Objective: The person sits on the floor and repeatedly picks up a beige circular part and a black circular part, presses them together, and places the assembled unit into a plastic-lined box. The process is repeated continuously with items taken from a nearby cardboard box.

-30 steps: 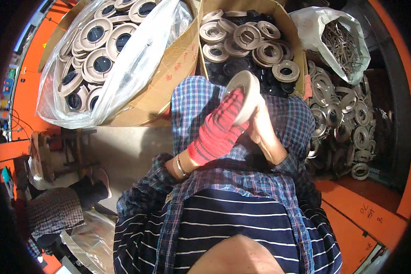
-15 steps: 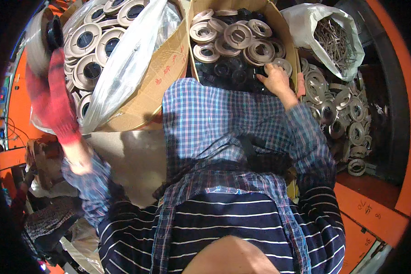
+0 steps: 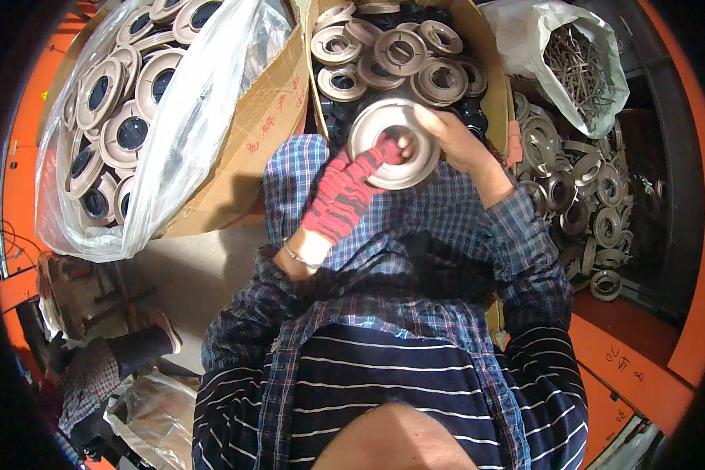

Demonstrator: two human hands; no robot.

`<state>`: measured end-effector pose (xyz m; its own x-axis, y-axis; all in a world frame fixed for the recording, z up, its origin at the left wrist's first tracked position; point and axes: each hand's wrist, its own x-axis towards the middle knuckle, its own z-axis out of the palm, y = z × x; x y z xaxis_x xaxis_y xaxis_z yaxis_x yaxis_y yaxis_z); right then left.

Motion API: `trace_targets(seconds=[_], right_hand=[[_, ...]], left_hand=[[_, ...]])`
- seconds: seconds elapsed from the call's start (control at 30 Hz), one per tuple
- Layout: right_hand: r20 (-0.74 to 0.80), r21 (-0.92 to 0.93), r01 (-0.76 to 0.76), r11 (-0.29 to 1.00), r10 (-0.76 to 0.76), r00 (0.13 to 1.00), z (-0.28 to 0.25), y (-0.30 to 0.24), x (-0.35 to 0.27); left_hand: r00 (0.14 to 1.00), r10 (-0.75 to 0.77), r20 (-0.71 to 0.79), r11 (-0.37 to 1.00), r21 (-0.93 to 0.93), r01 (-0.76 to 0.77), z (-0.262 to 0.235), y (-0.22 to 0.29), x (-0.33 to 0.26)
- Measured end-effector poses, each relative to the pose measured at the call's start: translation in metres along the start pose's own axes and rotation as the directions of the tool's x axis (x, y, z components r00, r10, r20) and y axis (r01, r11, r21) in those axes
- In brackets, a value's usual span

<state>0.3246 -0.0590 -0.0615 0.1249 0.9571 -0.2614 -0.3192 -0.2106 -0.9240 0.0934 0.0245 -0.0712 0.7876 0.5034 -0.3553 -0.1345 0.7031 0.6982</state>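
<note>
Over my lap, at the near edge of the middle cardboard box, both hands hold one beige flanged ring (image 3: 374,123). My left hand (image 3: 345,192), in a red and black glove, is closed on its near left side, with fingertips in the centre hole. My bare right hand (image 3: 460,142) grips the upper right rim; its thumb and fingers are partly blurred. In the middle box (image 3: 479,39) lie several similar beige rings (image 3: 401,52) on top of black round parts (image 3: 471,113).
At left, a carton (image 3: 268,117) lined with a clear plastic bag (image 3: 200,113) holds beige rings with black centres (image 3: 125,131). A white sack (image 3: 517,35) of thin metal pieces (image 3: 576,66) stands at far right, beside heaped greyish rings (image 3: 607,227). Another person (image 3: 94,376) is at lower left.
My left hand has come from the left carton to my lap; the ring with a black part is no longer in it. My right hand has lifted a beige ring out of the middle box.
</note>
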Motion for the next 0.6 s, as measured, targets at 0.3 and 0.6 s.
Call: trace_targets(seconds=[0.3, 0.6], right_hand=[[-0.060, -0.915, 0.016, -0.404, 0.175, 0.983, -0.091, 0.088, 0.009], [-0.199, -0.886, -0.033, 0.462, -0.314, 0.928, 0.031, -0.009, -0.034]], left_hand=[[0.994, 0.077, -0.079, 0.997, 0.010, -0.076, -0.011, -0.012, -0.039], [0.998, 0.059, -0.001, 0.954, -0.295, -0.057, -0.010, 0.004, -0.052]])
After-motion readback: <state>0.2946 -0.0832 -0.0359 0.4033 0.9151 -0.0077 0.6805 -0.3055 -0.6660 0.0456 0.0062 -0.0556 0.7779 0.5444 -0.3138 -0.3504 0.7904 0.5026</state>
